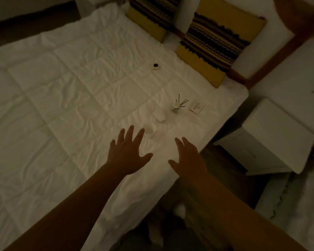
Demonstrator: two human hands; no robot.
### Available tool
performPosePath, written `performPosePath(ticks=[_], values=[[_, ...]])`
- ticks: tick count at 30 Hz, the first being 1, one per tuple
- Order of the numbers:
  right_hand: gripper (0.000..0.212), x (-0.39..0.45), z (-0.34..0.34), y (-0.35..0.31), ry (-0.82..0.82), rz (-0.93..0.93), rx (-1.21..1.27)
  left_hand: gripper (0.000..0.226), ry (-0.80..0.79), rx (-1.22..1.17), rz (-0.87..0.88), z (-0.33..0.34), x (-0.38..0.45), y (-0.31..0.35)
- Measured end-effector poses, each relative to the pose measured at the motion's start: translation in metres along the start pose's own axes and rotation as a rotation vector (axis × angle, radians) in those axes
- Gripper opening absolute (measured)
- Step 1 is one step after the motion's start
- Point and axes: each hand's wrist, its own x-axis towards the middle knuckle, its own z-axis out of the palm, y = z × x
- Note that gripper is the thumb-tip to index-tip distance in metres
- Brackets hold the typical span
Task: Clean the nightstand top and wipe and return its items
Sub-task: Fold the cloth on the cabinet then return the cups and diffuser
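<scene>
The white nightstand (272, 131) stands at the right of the bed, its top bare. Its items lie on the white bedcover (71, 98): a white cup (150, 129), a small white box (159, 115), a reed diffuser (178, 105) with dark sticks, a flat white switch plate (196, 106), and a small jar with a dark lid (155, 66) farther off. My left hand (129, 151) hovers with fingers spread just short of the cup. My right hand (188, 156) is spread flat over the bed's edge. Both hands hold nothing.
Two yellow and dark striped cushions (216, 44) lean against white pillows at the head of the bed. A strip of wooden floor (223, 160) separates bed and nightstand. A white fluffy rug (297, 205) lies at the lower right. The room is dim.
</scene>
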Motion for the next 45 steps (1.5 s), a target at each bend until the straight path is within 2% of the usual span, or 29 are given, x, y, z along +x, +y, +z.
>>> performPosePath(ticks=[5,8,12,16,20,25,29,31,34,37,40,45], values=[[0.080,0.104,0.009,0.032,-0.026,-0.068,0.076,0.099,-0.024,-0.126,-0.169,0.047,0.065,0.020],[0.078,0.177,0.025,0.051,-0.083,-0.098,0.140,0.104,-0.051,-0.257,-0.344,0.092,0.103,0.032],[0.079,0.269,0.052,0.067,-0.151,-0.059,0.257,0.109,0.032,-0.395,-0.529,0.143,0.157,0.039],[0.088,0.337,0.082,0.065,-0.102,-0.012,0.366,0.114,0.131,-0.444,-0.607,0.180,0.202,0.032],[0.096,0.383,0.115,0.053,-0.139,0.041,0.350,0.122,0.059,-0.329,-0.547,0.208,0.240,0.022],[0.099,0.423,0.145,0.040,-0.126,0.002,0.206,0.107,0.068,-0.223,-0.419,0.230,0.263,0.010],[0.084,0.436,0.155,0.045,-0.050,-0.057,0.159,0.099,0.083,-0.229,-0.424,0.234,0.266,0.006],[0.082,0.432,0.156,0.052,-0.015,-0.096,0.200,0.094,0.044,-0.218,-0.430,0.233,0.266,0.004],[0.091,0.413,0.156,0.065,0.011,-0.154,0.256,0.089,-0.010,-0.212,-0.449,0.228,0.266,-0.001],[0.101,0.389,0.153,0.080,-0.048,-0.200,0.122,0.089,-0.081,-0.251,-0.447,0.221,0.267,-0.005],[0.090,0.372,0.152,0.091,-0.110,-0.236,-0.023,0.092,-0.132,-0.259,-0.391,0.218,0.266,-0.003],[0.081,0.354,0.147,0.099,-0.125,-0.255,-0.060,0.091,-0.129,-0.247,-0.320,0.212,0.264,0.003]])
